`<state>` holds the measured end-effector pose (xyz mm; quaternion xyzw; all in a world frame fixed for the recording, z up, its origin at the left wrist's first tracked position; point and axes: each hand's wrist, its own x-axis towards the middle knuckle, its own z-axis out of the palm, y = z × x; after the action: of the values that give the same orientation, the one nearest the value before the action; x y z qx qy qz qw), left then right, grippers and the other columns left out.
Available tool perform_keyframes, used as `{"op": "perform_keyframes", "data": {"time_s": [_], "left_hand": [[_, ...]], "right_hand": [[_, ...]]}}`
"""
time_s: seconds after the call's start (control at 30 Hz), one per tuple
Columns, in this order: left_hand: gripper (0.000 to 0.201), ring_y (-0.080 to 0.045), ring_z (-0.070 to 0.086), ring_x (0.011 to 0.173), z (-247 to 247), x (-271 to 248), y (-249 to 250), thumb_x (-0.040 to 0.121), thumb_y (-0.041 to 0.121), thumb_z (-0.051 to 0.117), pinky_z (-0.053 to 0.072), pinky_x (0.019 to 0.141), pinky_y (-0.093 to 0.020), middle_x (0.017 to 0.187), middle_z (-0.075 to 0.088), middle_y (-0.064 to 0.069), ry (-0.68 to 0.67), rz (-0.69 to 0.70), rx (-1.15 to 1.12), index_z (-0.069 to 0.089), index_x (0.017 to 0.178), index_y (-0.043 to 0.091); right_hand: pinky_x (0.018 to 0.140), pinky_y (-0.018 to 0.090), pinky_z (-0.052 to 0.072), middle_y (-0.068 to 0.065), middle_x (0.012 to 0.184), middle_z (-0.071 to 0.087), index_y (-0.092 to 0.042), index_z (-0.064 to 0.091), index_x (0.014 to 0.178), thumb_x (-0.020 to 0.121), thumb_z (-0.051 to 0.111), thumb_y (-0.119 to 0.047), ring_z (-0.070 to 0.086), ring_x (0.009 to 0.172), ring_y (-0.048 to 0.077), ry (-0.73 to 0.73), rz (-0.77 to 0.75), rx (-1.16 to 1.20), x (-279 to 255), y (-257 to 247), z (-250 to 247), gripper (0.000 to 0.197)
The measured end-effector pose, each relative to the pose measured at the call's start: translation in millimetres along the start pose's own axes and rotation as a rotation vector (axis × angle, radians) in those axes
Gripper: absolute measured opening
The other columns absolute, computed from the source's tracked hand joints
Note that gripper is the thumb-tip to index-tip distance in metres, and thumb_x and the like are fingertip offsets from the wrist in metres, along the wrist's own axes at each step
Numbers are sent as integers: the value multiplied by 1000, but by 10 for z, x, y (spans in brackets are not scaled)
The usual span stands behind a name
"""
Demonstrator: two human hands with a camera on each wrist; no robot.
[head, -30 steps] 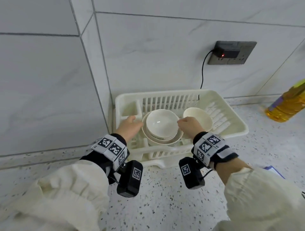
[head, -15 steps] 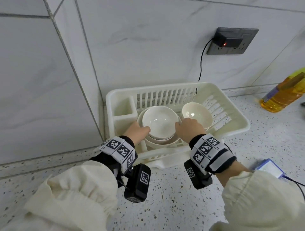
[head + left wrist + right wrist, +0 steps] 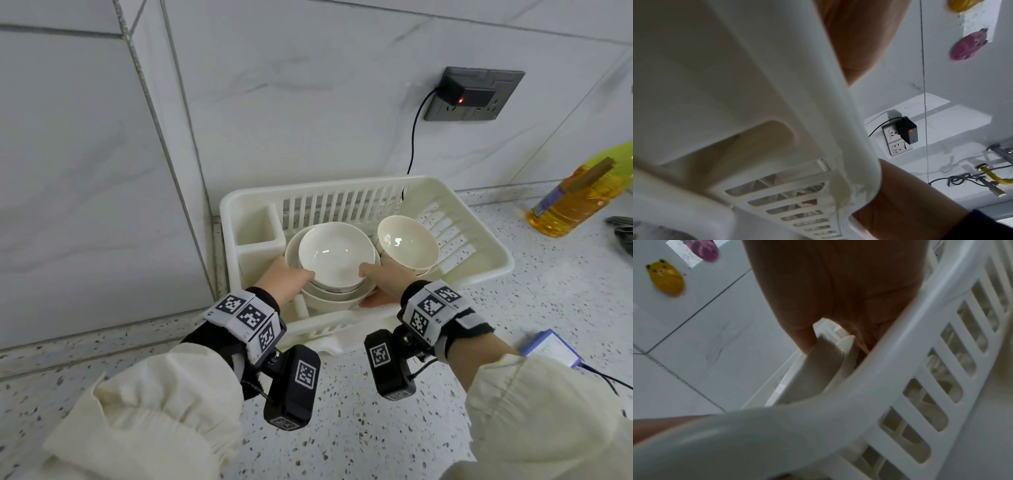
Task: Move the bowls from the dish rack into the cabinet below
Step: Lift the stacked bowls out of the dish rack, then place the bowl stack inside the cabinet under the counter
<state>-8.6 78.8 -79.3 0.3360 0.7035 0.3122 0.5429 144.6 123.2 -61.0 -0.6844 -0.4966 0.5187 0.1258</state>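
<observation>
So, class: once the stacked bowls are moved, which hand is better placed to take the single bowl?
Right. The right hand is beside the single bowl; the left hand is across the stacked bowls, by the dish rack cutlery compartment.

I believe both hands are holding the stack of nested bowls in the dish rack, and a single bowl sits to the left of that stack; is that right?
Not quite: the single bowl sits to the right of the stack of nested bowls, not the left, as the head view shows. The rest holds: the left hand and right hand hold the stack from either side, inside the dish rack.
</observation>
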Motion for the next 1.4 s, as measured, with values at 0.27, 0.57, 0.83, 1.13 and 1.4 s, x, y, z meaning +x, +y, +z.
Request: {"op": "perform_keyframes", "data": {"time_s": [0.27, 0.57, 0.83, 1.13, 1.4], "left_hand": [[59, -30, 58, 112, -10, -72, 11, 82, 22, 62, 49, 92, -39, 114, 52, -7, 98, 69, -141, 33, 131, 10], [58, -26, 56, 104, 3, -258, 48, 79, 19, 66, 51, 95, -45, 128, 48, -11, 186, 235, -185, 31, 125, 20], [58, -22, 48, 104, 102, -741, 127, 79, 8, 60, 50, 65, -21, 130, 28, -7, 246, 310, -111, 39, 133, 13], [61, -18, 56, 96, 591, -1753, 73, 82, 9, 57, 51, 66, -20, 116, 55, -1, 174, 412, -19, 35, 137, 21], [57, -15, 51, 89, 1618, -2819, -489, 84, 6, 52, 46, 39, -5, 118, 50, -5, 138, 387, 14, 35, 138, 15]], "right_hand": [[63, 34, 57, 16, 127, 52, -7, 36, 135, 82, 48, -14, 60, 104, 35, 61, -88, 100, -29, 91, 62, 55], [87, 47, 55, -1, 83, 48, -7, 37, 129, 85, 48, -10, 56, 89, 28, 158, -290, 217, -282, 69, 0, 46], [88, 50, 53, -5, 79, 51, -13, 37, 130, 84, 51, -15, 64, 86, 32, 162, -428, 175, -800, 105, -251, 48], [81, 39, 58, 13, 97, 62, -10, 34, 128, 84, 51, -14, 65, 83, 29, 87, -467, 177, -1690, 694, -765, 48], [86, 42, 56, 13, 114, 54, -10, 34, 133, 86, 49, -15, 61, 94, 30, 44, -436, 127, -2621, 1981, -1241, 50]]}}
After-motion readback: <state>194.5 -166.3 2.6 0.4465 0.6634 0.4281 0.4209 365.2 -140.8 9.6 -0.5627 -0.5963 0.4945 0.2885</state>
